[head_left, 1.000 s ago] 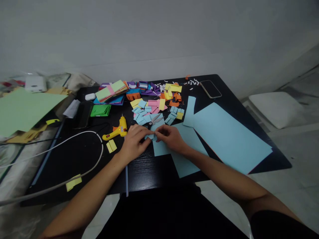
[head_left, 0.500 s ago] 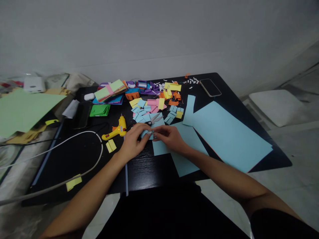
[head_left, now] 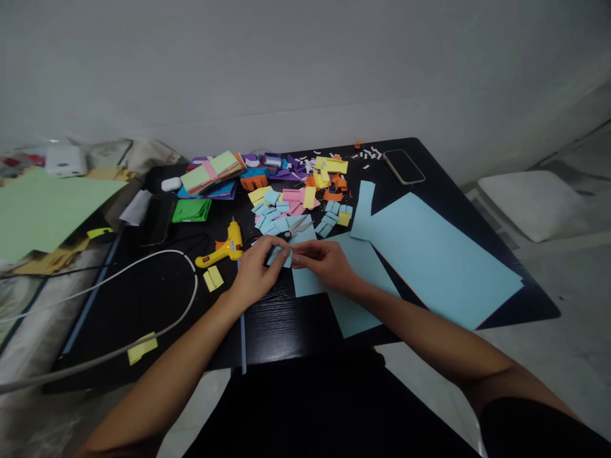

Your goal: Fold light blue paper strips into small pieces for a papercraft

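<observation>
The left thumb has shifted up onto the small light-blue paper piece (head_left: 273, 256), so the left hand (head_left: 252, 272) now clamps it from above, over the black counter (head_left: 272, 337). The right hand (head_left: 329, 262) has its fingertips together at the piece's edge; whether they grip it I cannot tell. The scissors (head_left: 300, 227) lie just beyond, the yellow glue gun (head_left: 223, 249) to the left.

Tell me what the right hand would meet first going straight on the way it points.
Likely the small blue paper in the left hand, which its fingertips may already touch, then the left thumb; depth is unclear.
</observation>
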`<state>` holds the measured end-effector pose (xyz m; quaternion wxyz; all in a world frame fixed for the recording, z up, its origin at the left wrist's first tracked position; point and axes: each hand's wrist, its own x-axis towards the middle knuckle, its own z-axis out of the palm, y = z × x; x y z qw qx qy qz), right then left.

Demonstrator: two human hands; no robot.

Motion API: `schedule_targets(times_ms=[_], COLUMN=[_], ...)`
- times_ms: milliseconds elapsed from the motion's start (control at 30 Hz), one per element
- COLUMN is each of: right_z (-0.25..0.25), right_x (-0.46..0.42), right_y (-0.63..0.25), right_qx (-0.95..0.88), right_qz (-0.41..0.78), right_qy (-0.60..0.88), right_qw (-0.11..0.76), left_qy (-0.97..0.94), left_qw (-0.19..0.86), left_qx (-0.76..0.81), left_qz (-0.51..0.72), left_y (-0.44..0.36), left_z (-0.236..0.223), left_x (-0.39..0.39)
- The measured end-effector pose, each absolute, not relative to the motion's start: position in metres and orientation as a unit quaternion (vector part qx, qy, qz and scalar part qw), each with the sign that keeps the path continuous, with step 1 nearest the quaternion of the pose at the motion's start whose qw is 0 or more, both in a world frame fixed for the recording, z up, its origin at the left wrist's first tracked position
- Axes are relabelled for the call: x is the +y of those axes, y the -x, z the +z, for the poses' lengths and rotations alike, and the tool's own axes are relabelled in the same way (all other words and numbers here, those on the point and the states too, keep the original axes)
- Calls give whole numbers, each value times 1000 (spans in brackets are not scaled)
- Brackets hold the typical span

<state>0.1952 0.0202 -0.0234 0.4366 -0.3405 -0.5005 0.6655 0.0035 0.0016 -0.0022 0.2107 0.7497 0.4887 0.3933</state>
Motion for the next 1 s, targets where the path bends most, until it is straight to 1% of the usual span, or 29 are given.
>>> schedule_targets(times_ms=[367,600,800,1000], right_z=[-23,-23,-17,-15], right_x=[20,20,18,19], right_y=[-196,-194,-195,-195], right_qx=[-510,-489,-482,-479], right_qz=[655,665,664,663], right_qy=[346,354,348,341], right_qw=[438,440,453,463], left_qy=[-741,-744,-754,-779], left_qw=[206,214,190,175], left_qx=[490,449,463,407], left_qz=[410,446,425,443], left_y=[-4,-6,-5,-1], left_z=[-5,-10,-4,-3], left_x=[2,1,0,4])
